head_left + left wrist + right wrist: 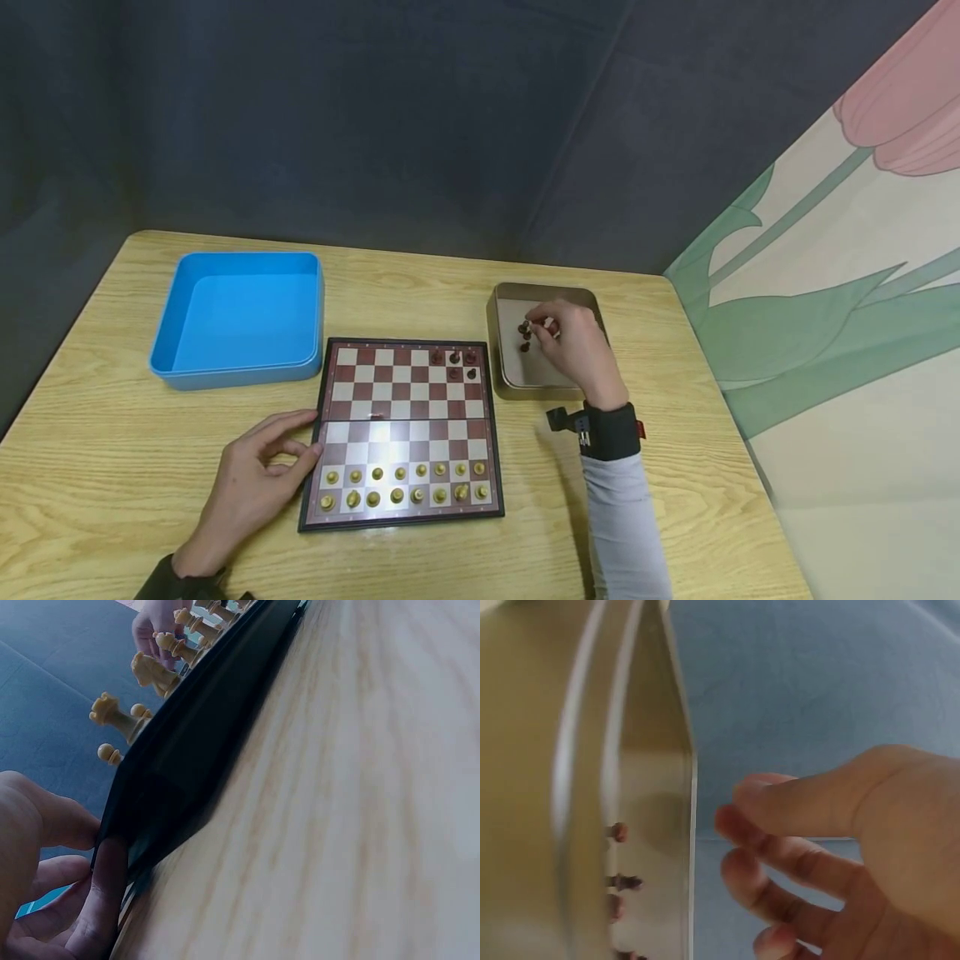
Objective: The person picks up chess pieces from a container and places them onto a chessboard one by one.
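A folding chessboard (pixel 388 431) lies flat on the table, gold chess pieces (pixel 397 495) in two rows along its near side. Several dark chess pieces (pixel 453 373) stand in its far right corner. My left hand (pixel 251 477) touches the board's left edge with thumb and fingers spread; the left wrist view shows those fingertips (pixel 110 870) against the dark rim. Over a metal tin (pixel 513 385) is my right hand (pixel 573 342), fingers bent loosely near loose dark pieces (pixel 525 347). Nothing shows between thumb and fingers in the right wrist view.
A blue tray (pixel 240 321) sits at the back left of the wooden table (pixel 405 304). The tin stands close to the board's right side, with raised walls (pixel 694 847). Dark cloth (pixel 390 125) hangs behind the table, and a flower-patterned curtain (pixel 825 333) is at the right.
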Available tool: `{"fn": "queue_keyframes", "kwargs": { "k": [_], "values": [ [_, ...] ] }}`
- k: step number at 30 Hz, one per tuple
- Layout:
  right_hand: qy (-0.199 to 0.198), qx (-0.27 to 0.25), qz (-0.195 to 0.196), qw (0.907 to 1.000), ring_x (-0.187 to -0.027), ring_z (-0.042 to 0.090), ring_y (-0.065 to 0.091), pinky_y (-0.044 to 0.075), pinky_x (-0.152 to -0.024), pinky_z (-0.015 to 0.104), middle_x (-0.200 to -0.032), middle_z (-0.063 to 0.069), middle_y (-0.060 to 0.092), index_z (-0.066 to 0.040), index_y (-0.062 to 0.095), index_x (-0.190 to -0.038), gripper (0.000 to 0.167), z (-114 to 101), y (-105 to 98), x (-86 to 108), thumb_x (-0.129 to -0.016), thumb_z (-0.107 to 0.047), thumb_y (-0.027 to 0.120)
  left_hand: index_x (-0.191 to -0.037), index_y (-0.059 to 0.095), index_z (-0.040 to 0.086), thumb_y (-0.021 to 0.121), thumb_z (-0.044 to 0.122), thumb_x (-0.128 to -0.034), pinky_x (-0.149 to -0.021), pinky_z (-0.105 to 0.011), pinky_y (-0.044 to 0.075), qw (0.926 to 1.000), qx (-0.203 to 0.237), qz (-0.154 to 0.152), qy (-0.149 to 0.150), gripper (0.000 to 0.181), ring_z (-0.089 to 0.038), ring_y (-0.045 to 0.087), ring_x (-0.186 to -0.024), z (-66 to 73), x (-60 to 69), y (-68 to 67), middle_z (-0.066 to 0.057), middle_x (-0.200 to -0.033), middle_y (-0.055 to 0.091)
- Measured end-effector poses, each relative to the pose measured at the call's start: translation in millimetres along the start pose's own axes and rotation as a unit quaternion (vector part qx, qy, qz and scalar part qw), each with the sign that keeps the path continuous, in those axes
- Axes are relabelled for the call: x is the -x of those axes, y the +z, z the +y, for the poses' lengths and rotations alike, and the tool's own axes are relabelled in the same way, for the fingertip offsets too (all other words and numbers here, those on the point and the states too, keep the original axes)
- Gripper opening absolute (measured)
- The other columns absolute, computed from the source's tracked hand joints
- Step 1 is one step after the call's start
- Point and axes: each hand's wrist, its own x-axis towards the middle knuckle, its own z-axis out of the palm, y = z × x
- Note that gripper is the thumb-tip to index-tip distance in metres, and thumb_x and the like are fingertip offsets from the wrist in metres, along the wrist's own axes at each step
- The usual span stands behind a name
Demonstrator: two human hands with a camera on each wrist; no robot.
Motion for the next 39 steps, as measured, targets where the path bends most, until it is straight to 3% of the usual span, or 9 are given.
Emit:
{"fn": "queue_keyframes", "kwargs": {
  "k": [7,12,20,26,32,39],
  "values": [
    [0.037,0.005,-0.054,0.9978,-0.084,0.025,0.074,0.062,-0.068,0.04,-0.108,0.015,0.079,0.0,0.08,-0.113,0.016,8,9,-3.6,-0.1,0.001,0.07,-0.137,0.069,0.002,0.076,-0.003,-0.0943,-0.064,-0.024,0.065,1.0,-0.001,-0.001,-0.003,0.043,0.001,0.072,-0.083,0.6,-0.6,-0.7,-0.019,-0.134,0.067],
    [0.037,0.047,-0.06,0.9964,-0.092,0.029,0.077,0.064,-0.074,0.045,-0.11,0.017,0.079,0.002,0.08,-0.11,0.015,9,17,-4.1,-0.098,0.003,0.071,-0.137,0.069,0.002,0.077,-0.003,-0.0942,-0.063,-0.024,0.065,1.0,-0.002,0.0,0.0,0.044,0.001,0.072,-0.083,0.4,-0.6,-0.7,-0.019,-0.135,0.067],
    [0.057,0.086,-0.066,0.9925,-0.097,0.03,0.078,0.066,-0.08,0.044,-0.112,0.016,0.081,0.0,0.083,-0.105,0.015,6,27,-6.0,-0.095,0.005,0.073,-0.137,0.069,0.003,0.077,-0.003,-0.0942,-0.063,-0.024,0.065,1.0,0.001,-0.002,0.002,0.043,0.001,0.072,-0.083,-0.4,0.4,-0.5,-0.019,-0.133,0.067],
    [0.058,0.116,-0.063,0.9895,-0.092,0.029,0.078,0.064,-0.072,0.043,-0.104,0.014,0.082,-0.003,0.084,-0.102,0.016,6,31,-6.9,-0.097,0.003,0.071,-0.136,0.069,0.003,0.077,-0.003,-0.0944,-0.062,-0.024,0.065,1.0,-0.001,-0.001,0.002,0.043,0.001,0.072,-0.083,-0.3,0.4,-0.6,-0.019,-0.132,0.068],
    [0.08,0.138,-0.07,0.9847,-0.09,0.029,0.078,0.066,-0.072,0.047,-0.101,0.012,0.081,-0.007,0.085,-0.097,0.015,7,34,-6.8,-0.097,0.0,0.072,-0.136,0.069,0.002,0.077,-0.003,-0.0945,-0.063,-0.024,0.065,1.0,0.001,-0.003,-0.001,0.043,0.001,0.072,-0.083,0.4,0.2,-0.4,-0.019,-0.133,0.067],
    [0.089,0.136,-0.068,0.9842,-0.073,0.02,0.066,0.058,-0.06,0.042,-0.098,0.011,0.081,-0.01,0.085,-0.094,0.015,7,35,-6.4,-0.096,-0.003,0.073,-0.136,0.07,0.003,0.077,-0.003,-0.0943,-0.062,-0.023,0.064,1.0,0.001,-0.002,0.004,0.043,0.001,0.072,-0.083,-0.5,0.0,-0.3,-0.019,-0.132,0.068]
  ]
}}
